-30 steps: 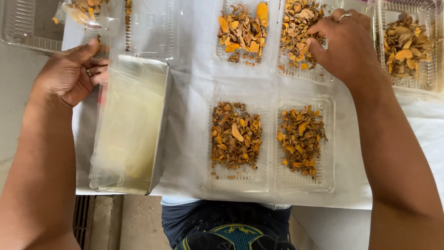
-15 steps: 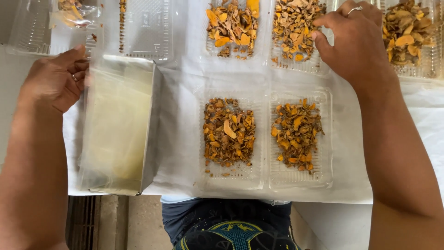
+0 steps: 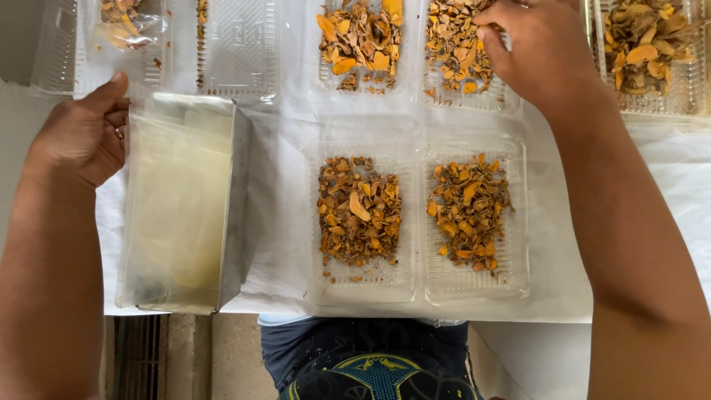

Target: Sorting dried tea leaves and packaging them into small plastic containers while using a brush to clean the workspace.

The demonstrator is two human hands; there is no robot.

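My left hand grips the far left corner of a tall rectangular metal tin lined with clear plastic, thumb up along its rim. My right hand reaches into a far clear tray of dried orange-brown pieces, fingertips bunched on some of them. Two near trays hold similar dried pieces, one browner pile and one more orange pile.
More filled clear trays sit at the far middle and far right. An empty clear tray and a plastic bag with a few pieces lie at the far left. White paper covers the table.
The view has drifted slightly, so everything sits a little more to the left. My left hand stays on the tin's corner and my right hand stays in the far tray.
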